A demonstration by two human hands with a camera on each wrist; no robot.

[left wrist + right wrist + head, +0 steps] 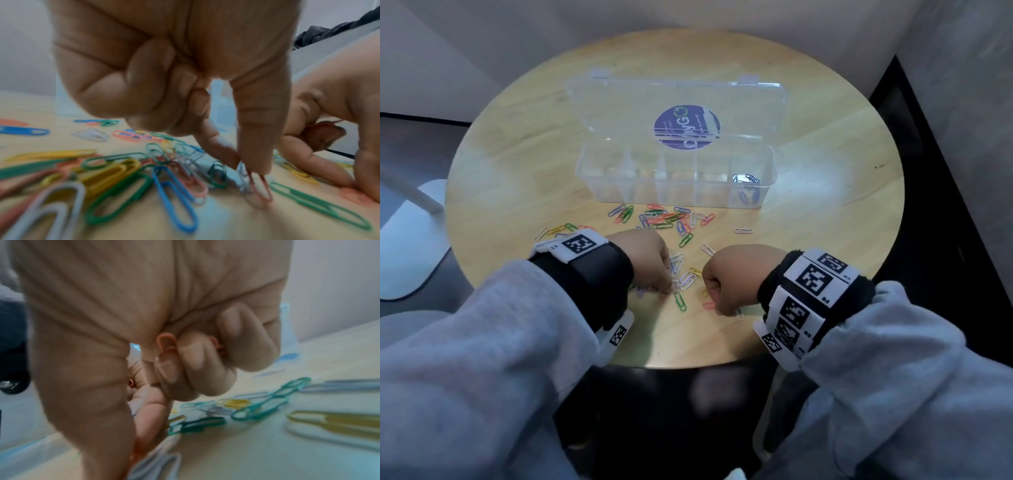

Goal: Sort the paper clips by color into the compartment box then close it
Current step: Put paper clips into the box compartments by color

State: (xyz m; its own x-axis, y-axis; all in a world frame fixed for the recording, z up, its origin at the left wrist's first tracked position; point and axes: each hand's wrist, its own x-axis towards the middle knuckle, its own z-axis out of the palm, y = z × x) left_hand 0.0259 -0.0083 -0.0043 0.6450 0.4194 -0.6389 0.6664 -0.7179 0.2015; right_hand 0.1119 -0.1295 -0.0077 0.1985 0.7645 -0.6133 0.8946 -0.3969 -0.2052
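Loose paper clips (pixel 661 219) in several colours lie on the round wooden table (pixel 825 192) in front of the clear compartment box (pixel 674 178), whose lid (pixel 619 102) is folded back. Some blue clips (pixel 748 180) sit in its rightmost compartment. My left hand (pixel 667 291) is down among the near clips; in the left wrist view its thumb and forefinger (pixel 246 165) pinch a red clip (pixel 260 190) that touches the table. My right hand (pixel 717 301) is a fist beside it. Its curled fingers hold a red clip (pixel 166 344) in the palm, and thumb and forefinger (pixel 144 434) reach onto the table.
A green clip (pixel 680 301) and a red clip (pixel 709 305) lie between my hands, and a white one (pixel 743 230) lies apart to the right. A white chair base (pixel 410 240) stands left of the table. Dark floor lies past the near edge.
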